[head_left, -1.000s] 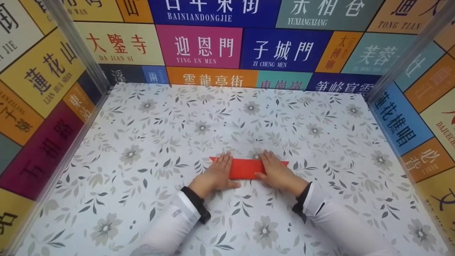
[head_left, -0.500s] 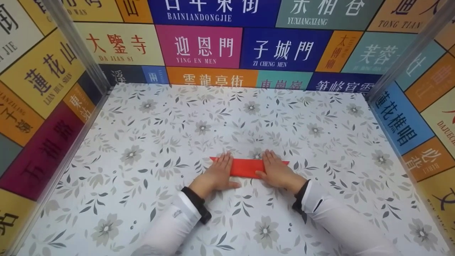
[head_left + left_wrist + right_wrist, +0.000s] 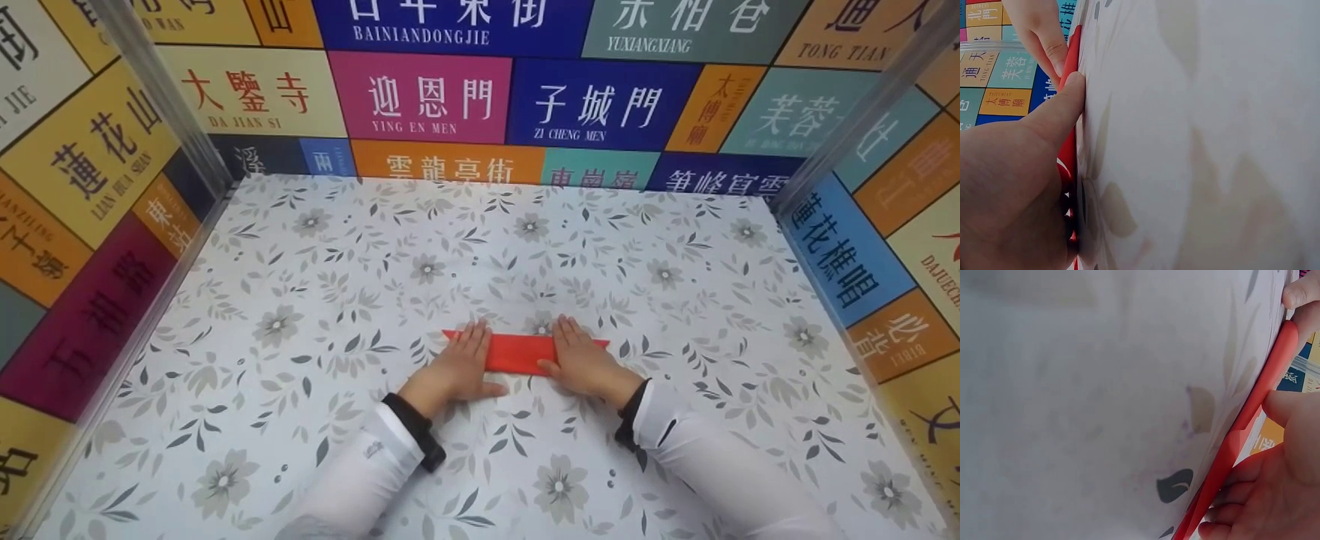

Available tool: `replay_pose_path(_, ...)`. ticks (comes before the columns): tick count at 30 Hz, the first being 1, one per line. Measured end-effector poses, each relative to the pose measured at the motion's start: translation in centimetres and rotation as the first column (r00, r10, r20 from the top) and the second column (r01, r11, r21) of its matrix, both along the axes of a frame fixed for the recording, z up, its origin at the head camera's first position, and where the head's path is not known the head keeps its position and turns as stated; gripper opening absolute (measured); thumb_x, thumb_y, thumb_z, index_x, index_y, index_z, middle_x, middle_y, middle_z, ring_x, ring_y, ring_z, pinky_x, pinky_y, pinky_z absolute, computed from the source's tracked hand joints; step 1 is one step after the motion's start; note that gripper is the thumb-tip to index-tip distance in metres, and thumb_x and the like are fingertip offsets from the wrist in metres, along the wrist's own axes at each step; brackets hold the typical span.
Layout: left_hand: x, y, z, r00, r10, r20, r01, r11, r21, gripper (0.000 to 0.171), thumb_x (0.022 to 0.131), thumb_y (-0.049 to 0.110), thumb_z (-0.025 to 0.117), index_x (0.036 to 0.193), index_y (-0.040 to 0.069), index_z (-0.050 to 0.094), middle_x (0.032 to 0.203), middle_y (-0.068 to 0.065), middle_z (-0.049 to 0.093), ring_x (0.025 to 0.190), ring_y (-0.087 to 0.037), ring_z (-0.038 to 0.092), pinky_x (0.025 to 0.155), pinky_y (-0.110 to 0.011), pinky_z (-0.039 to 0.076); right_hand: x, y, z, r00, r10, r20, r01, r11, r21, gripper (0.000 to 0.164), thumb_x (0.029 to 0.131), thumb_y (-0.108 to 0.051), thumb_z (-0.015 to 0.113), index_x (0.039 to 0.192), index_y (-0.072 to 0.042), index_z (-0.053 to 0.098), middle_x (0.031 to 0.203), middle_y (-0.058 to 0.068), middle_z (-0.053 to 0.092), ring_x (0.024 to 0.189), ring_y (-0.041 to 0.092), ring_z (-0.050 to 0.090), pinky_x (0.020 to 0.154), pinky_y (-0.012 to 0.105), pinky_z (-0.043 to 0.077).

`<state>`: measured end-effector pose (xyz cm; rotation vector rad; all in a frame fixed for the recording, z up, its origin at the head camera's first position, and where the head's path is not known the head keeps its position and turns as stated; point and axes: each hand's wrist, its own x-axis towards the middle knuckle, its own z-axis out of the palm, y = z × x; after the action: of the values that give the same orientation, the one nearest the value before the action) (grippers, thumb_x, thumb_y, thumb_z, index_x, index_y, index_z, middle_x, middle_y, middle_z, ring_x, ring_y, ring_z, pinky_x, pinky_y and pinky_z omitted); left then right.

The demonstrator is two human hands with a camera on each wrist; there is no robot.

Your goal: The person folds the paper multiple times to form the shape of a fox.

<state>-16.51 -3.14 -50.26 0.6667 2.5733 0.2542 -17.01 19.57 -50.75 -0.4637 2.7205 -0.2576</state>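
Observation:
A folded strip of red paper (image 3: 521, 354) lies on the flower-patterned tabletop, its pointed corners sticking out past both hands. My left hand (image 3: 455, 365) rests flat over its left part, fingers straight and thumb spread toward me. Over the right part lies my right hand (image 3: 587, 361), fingers also extended, the thumb on the paper near its front edge. Seen from the right wrist, the red paper (image 3: 1264, 388) has a rounded front fold with layers behind it. In the left wrist view the left thumb (image 3: 1064, 104) lies at the paper's edge.
The white tabletop (image 3: 480, 450) carries a grey leaf and flower print. Upright panels with coloured street-name blocks (image 3: 420, 97) stand behind it and on both sides. Clear strips (image 3: 165, 97) run up the back corners. Black bands (image 3: 414, 431) circle both wrists.
The front edge of the red paper sits slightly flatter than a second ago, and the right hand has shifted very slightly. The left hand stays in place.

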Motion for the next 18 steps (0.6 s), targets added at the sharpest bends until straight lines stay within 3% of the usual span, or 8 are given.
replay_pose_path(18, 0.05, 0.08, 0.00, 1.000, -0.002, -0.011, 0.001, 1.000, -0.023, 0.101, 0.090, 0.062, 0.052, 0.154, 0.001, 0.005, 0.163, -0.015, -0.003, 0.151, -0.031, -0.002, 0.123, -0.041, 0.006, -0.26, -0.19, -0.43, 1.000, -0.010, -0.025, 0.011, 1.000, 0.025, 0.079, 0.099, -0.040, 0.049, 0.149, 0.012, 0.016, 0.157, 0.029, 0.016, 0.146, 0.042, 0.016, 0.119, 0.048, 0.019)
